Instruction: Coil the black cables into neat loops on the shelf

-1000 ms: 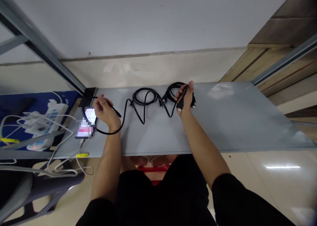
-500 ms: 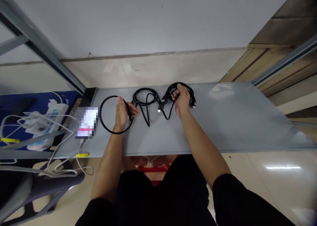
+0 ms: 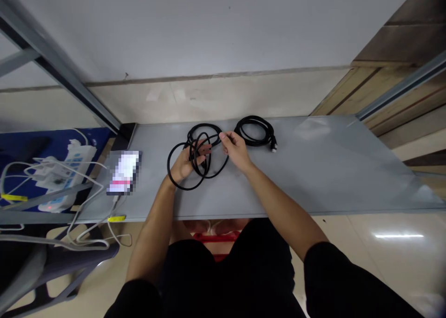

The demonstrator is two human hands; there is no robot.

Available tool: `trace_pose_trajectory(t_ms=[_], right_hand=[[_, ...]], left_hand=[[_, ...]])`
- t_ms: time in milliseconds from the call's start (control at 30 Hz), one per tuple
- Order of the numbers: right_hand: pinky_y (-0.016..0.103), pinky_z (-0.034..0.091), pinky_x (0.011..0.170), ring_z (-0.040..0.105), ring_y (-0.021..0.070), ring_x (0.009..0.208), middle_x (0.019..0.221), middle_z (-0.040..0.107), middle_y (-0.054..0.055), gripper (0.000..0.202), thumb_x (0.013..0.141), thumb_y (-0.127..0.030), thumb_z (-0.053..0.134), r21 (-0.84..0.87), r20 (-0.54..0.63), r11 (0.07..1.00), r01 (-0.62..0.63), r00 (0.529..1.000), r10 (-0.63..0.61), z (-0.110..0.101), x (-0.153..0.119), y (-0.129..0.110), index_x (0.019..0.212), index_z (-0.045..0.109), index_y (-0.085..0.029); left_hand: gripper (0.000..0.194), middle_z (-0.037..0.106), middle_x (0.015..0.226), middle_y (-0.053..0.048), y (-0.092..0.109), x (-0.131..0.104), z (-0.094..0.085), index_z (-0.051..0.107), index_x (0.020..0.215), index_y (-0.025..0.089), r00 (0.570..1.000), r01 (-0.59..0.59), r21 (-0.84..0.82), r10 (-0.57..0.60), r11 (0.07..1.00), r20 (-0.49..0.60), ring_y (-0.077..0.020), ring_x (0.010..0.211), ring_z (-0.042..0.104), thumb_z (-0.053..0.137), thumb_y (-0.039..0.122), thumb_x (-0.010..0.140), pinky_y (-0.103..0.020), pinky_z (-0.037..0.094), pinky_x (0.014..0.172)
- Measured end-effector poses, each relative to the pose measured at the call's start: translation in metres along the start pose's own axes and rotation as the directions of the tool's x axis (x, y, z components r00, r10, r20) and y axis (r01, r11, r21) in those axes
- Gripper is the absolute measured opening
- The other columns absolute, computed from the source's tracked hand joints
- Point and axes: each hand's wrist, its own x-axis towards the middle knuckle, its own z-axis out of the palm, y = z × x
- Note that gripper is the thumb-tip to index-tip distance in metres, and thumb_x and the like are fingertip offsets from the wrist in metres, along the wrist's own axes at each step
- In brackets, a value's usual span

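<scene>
Loops of a black cable (image 3: 218, 171) hang about my left hand (image 3: 186, 164), which holds them between thumb and fingers. To its right, my right hand (image 3: 237, 152) pinches the same cable, its thumb and forefinger closed. A second black cable lies as a coil (image 3: 203, 125) on the grey tabletop just behind both hands, partly covered by the held loops. Right of my right hand rests another black cable coil (image 3: 256, 144), with its light-tipped connector (image 3: 273, 147) pointing toward me. The ends of the held cable are hard to make out.
A phone with a blurred screen (image 3: 123, 173) lies at the table's left, a white charging cable (image 3: 114, 206) plugged in. Beyond it sits a white power strip (image 3: 71, 176) with chargers. Grey metal posts (image 3: 75, 88) flank the table (image 3: 331, 178), and a wall stands behind.
My right hand has moved left and toward me from the right coil, drawing cable along. My left hand has shifted right, and more loops now hang about it.
</scene>
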Motion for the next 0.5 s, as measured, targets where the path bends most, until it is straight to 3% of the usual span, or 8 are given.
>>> trace_pose_trajectory(t_ms=[100, 200, 267, 333, 400, 500], right_hand=[[0.026, 0.047, 0.056, 0.058, 0.0125, 0.062, 0.077, 0.062, -0.006, 0.066, 0.082, -0.089, 0.077, 0.002, -0.005, 0.999, 0.053, 0.999, -0.053, 0.005, -0.004, 0.004, 0.096, 0.052, -0.029], [0.036, 0.061, 0.082, 0.074, 0.0208, 0.1, 0.106, 0.073, 0.004, 0.053, 0.089, -0.077, 0.078, -0.139, 0.097, 0.979, 0.15, 0.986, -0.137, 0.003, -0.009, 0.004, 0.092, 0.057, -0.028], [0.046, 0.06, 0.107, 0.07, 0.0277, 0.128, 0.125, 0.071, 0.009, 0.041, 0.091, -0.064, 0.083, -0.285, 0.245, 0.929, 0.236, 0.955, -0.168, 0.0, -0.012, 0.002, 0.089, 0.068, -0.026], [0.054, 0.051, 0.123, 0.063, 0.032, 0.142, 0.137, 0.067, 0.011, 0.029, 0.087, -0.051, 0.091, -0.391, 0.372, 0.868, 0.307, 0.915, -0.156, -0.003, -0.014, 0.001, 0.093, 0.078, -0.026], [0.056, 0.047, 0.128, 0.061, 0.0331, 0.144, 0.14, 0.064, 0.012, 0.028, 0.082, -0.042, 0.097, -0.441, 0.429, 0.83, 0.341, 0.892, -0.138, -0.004, -0.015, 0.002, 0.101, 0.082, -0.027], [0.055, 0.049, 0.127, 0.063, 0.0324, 0.14, 0.137, 0.064, 0.013, 0.027, 0.085, -0.04, 0.095, -0.461, 0.433, 0.816, 0.347, 0.891, -0.134, -0.003, -0.015, 0.005, 0.105, 0.082, -0.026]], left_hand=[[0.066, 0.079, 0.141, -0.02, -0.004, 0.001, -0.002, 0.074, 0.139, 0.021, 1.0, -0.007, -0.035, 0.007, 0.999, -0.005, -0.0379, 0.129, 0.078, 0.096, 0.042, 0.081, -0.052, 0.062, 0.11], [0.059, 0.079, 0.14, -0.017, -0.005, 0.001, -0.002, 0.077, 0.133, 0.024, 1.0, -0.016, -0.09, 0.015, 0.996, -0.012, -0.0382, 0.13, 0.078, 0.095, 0.035, 0.078, -0.053, 0.063, 0.109], [0.053, 0.081, 0.137, -0.015, -0.003, 0.001, -0.001, 0.08, 0.128, 0.026, 0.999, -0.026, -0.098, 0.023, 0.995, -0.03, -0.0389, 0.131, 0.077, 0.093, 0.032, 0.077, -0.053, 0.065, 0.105], [0.048, 0.082, 0.134, -0.014, 0.001, -0.001, 0.001, 0.08, 0.124, 0.027, 0.998, -0.022, -0.093, 0.016, 0.995, -0.064, -0.0386, 0.132, 0.076, 0.091, 0.029, 0.078, -0.05, 0.066, 0.101], [0.047, 0.081, 0.135, -0.015, 0.004, -0.002, 0.003, 0.079, 0.124, 0.026, 0.995, -0.002, -0.113, -0.009, 0.994, -0.096, -0.0374, 0.134, 0.075, 0.09, 0.027, 0.078, -0.047, 0.067, 0.098], [0.05, 0.079, 0.14, -0.016, 0.006, -0.004, 0.004, 0.077, 0.126, 0.025, 0.992, 0.018, -0.165, -0.038, 0.986, -0.118, -0.0365, 0.136, 0.075, 0.089, 0.026, 0.078, -0.044, 0.067, 0.094]])
